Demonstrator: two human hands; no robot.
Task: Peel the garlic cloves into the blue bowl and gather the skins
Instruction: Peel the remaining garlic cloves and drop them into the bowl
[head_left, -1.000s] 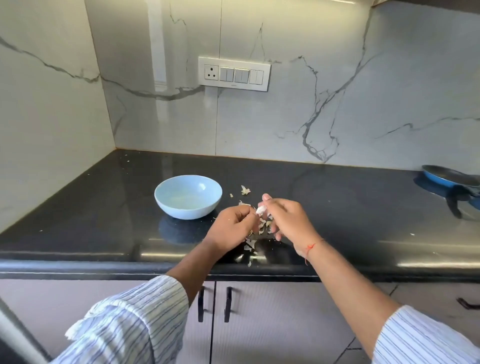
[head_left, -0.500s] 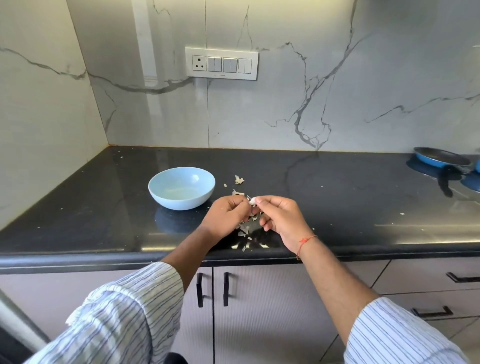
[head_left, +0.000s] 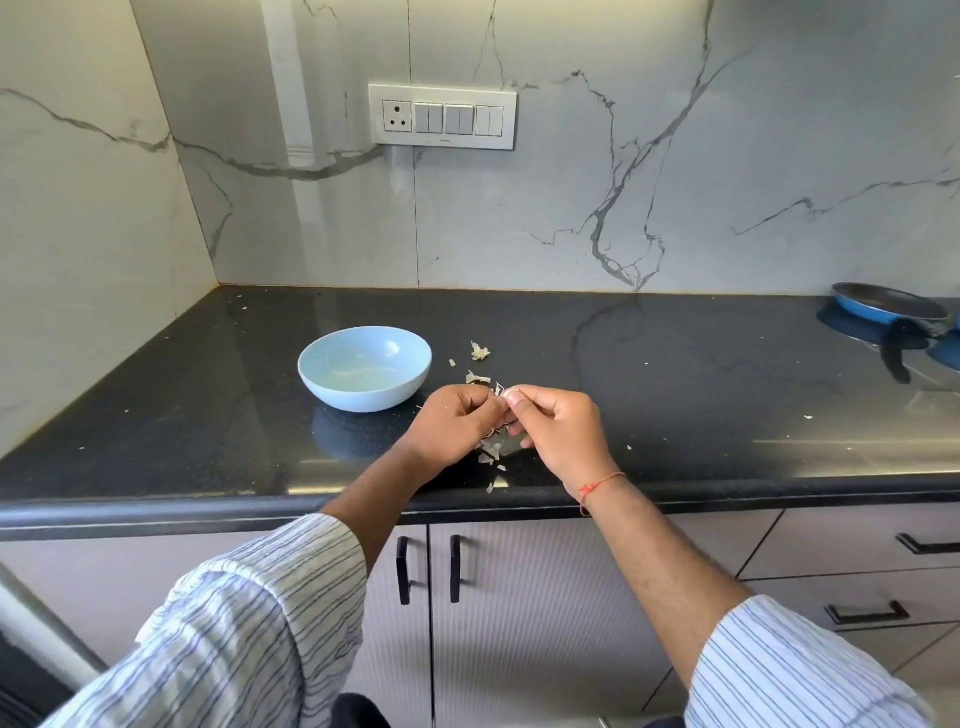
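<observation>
No text, label, brand or number can be read on anything in view

Pale blue bowl (head_left: 364, 368) on a glossy black tabletop (head_left: 675, 374). White wall (head_left: 623, 156) with grey marble veining. White sleeves (head_left: 260, 623) with thin dark stripes. Red thread (head_left: 597, 487) at the right wrist. Blue pan (head_left: 883, 306), dark inside.

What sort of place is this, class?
Most likely a home kitchen: a black counter against a marble wall, cupboards beneath it, and a blue pan at the far right.
</observation>
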